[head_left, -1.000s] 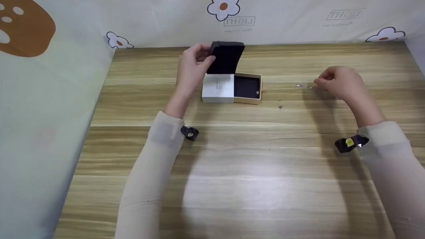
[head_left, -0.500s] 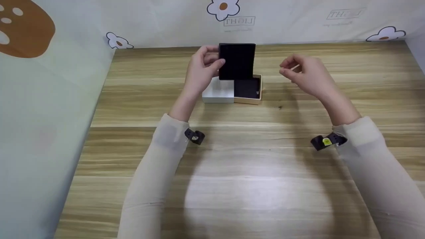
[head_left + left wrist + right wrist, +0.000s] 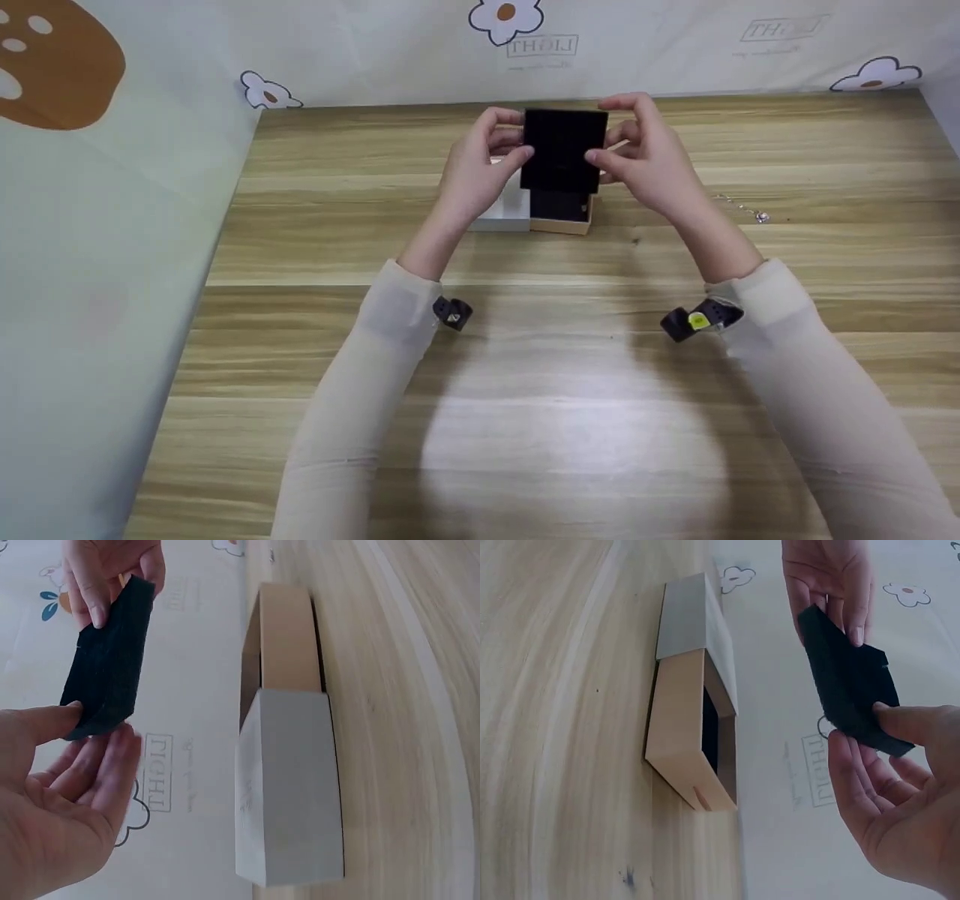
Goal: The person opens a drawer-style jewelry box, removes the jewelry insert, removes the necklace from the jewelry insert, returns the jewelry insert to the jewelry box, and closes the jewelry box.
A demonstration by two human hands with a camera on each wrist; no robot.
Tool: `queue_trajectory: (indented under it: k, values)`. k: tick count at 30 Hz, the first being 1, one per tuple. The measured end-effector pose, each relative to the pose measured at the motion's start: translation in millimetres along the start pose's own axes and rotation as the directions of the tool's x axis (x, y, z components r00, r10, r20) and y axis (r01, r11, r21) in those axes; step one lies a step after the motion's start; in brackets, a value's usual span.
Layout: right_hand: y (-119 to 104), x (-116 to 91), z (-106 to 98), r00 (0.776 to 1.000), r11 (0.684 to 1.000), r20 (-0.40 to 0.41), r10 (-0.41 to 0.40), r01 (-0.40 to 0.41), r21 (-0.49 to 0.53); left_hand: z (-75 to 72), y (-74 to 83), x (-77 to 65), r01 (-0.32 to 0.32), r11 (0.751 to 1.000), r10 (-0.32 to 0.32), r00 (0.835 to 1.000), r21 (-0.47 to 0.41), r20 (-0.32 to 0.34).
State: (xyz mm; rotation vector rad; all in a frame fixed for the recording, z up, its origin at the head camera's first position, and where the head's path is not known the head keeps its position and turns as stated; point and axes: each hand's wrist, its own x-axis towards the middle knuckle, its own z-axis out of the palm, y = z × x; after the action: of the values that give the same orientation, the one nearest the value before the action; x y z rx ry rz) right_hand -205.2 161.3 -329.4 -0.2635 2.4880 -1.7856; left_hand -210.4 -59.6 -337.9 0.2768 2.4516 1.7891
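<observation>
A black foam jewellery-box insert (image 3: 564,150) is held up above the table between both hands. My left hand (image 3: 480,169) pinches its left edge, thumb in front and fingers behind. On the opposite edge my right hand (image 3: 654,161) pinches it with the thumb in front. The left wrist view shows the insert (image 3: 109,660) as a thick, slightly bent pad with a small notch in its edge. Below it stands a box with a white sleeve (image 3: 501,217) and a tan drawer (image 3: 559,226) slid partly out to the right. Dark material lines the drawer.
A thin silver chain with a small sparkling charm (image 3: 762,217) lies on the wooden table (image 3: 525,420), right of the box and partly behind the right forearm. Flower-printed pale sheeting (image 3: 660,52) rises along the table's back edge.
My right hand has let go of the chain and moved left to take the insert's right edge. My left hand has shifted the insert rightward and turned its flat face toward the head camera.
</observation>
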Motion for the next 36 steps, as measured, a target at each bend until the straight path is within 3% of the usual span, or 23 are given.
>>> queue_trajectory:
  k: [1,3,6,10,11,13,16,25,32,36]
  values:
    - [1.9,0.7,0.0,1.000,1.000,-0.010,0.010,-0.010,-0.009,-0.9,-1.2,-0.4,-0.008,0.995,0.007,1.000,0.095,0.005]
    - [6.6,2.1,-0.7,0.999,0.999,-0.026,0.040,-0.040,-0.032,-2.5,-4.6,-1.0,-0.005,0.957,-0.004,1.000,0.292,0.030]
    - [15.9,3.2,-3.2,0.995,0.989,-0.050,0.088,-0.093,-0.118,-3.0,-10.5,-1.4,0.012,0.850,-0.078,0.992,0.527,0.103]
    - [28.5,3.0,-5.3,0.989,0.952,-0.059,0.132,-0.143,-0.270,-0.4,-18.9,-2.0,0.015,0.714,-0.186,0.968,0.700,0.170]
    - [30.9,2.7,-5.0,0.989,0.942,-0.055,0.140,-0.150,-0.302,0.1,-20.7,-2.4,0.017,0.687,-0.209,0.962,0.727,0.175]
    - [35.0,3.0,-3.4,0.988,0.924,-0.041,0.149,-0.154,-0.350,1.2,-23.7,-3.3,0.025,0.656,-0.241,0.954,0.755,0.178]
    - [38.4,4.3,1.9,0.989,0.906,-0.015,0.146,-0.140,-0.400,1.6,-25.4,-4.1,0.028,0.639,-0.256,0.950,0.768,0.178]
    - [41.5,5.9,20.5,0.998,0.827,-0.001,0.069,-0.058,-0.559,2.9,-23.8,-3.5,0.019,0.637,-0.250,0.951,0.771,0.183]
    - [43.0,3.0,22.3,0.995,0.710,0.095,0.024,0.050,-0.703,4.4,-21.9,-4.1,0.021,0.639,-0.248,0.952,0.769,0.180]
    - [42.3,1.6,21.9,0.987,0.675,0.158,0.022,0.102,-0.730,4.7,-22.5,-3.7,0.025,0.642,-0.252,0.951,0.766,0.180]
